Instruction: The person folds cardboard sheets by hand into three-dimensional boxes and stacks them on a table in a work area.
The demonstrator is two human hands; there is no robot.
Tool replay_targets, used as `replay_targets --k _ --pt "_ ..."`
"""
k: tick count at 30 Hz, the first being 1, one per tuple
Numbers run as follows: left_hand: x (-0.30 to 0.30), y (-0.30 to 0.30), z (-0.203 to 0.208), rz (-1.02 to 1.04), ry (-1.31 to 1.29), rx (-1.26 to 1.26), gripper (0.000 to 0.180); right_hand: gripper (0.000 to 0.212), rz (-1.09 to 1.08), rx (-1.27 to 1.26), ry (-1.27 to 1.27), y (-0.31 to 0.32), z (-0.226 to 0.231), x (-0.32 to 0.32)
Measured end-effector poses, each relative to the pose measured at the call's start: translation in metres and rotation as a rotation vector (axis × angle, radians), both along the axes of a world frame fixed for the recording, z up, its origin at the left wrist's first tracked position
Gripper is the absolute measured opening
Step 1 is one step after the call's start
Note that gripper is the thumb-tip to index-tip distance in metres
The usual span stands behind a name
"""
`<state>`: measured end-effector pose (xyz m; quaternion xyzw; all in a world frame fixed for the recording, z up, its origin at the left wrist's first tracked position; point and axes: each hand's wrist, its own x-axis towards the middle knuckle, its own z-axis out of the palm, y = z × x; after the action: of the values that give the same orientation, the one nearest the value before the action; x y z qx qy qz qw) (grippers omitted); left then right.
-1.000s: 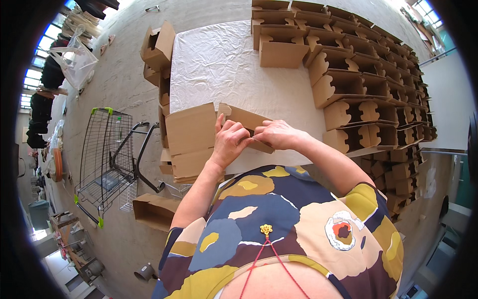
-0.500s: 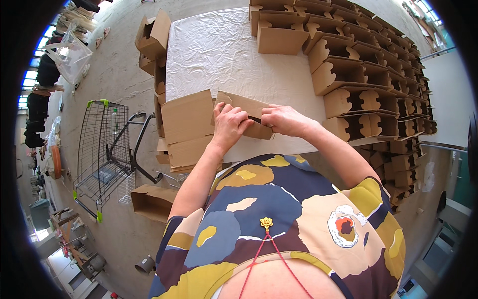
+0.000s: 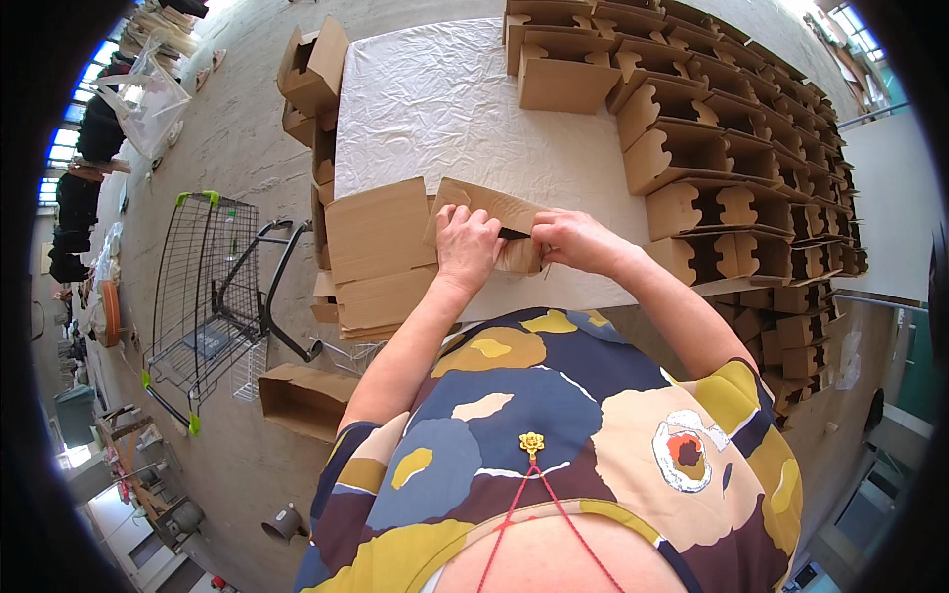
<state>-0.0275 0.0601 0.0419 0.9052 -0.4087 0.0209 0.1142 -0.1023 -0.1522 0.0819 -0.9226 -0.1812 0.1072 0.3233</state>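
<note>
Near edge of the white-covered table point(image 3: 415, 109), middle: brown carton point(image 3: 486, 196), part-folded, both hands on it.
Left hand point(image 3: 467, 242) grasps its left part, fingers curled over; right hand point(image 3: 578, 242) pinches the right end. Fingertips mostly hidden, so exact contact is hard to call. Carton sits just right of the flat cardboard stack point(image 3: 378, 232), left of the rows of open boxes point(image 3: 660, 153). Should be light, stiff along panels, bendy at creases, not slippery. Best hold: panel edges beside the folds; pressing mid-panel could dent it.
</note>
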Motion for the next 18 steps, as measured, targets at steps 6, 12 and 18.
replay_targets --k 6,12,18 --pt "-0.003 0.004 -0.006 -0.003 -0.009 -0.005 0.017 0.020 -0.054 0.043 0.002 0.002 0.006 -0.005" --pt "-0.003 0.002 -0.008 -0.035 -0.043 -0.310 0.014 0.034 -0.116 0.039 -0.065 0.009 -0.003 -0.007" --pt "0.003 0.025 -0.010 -0.032 0.343 -0.635 0.019 0.051 -0.260 0.114 0.028 0.015 -0.009 -0.011"
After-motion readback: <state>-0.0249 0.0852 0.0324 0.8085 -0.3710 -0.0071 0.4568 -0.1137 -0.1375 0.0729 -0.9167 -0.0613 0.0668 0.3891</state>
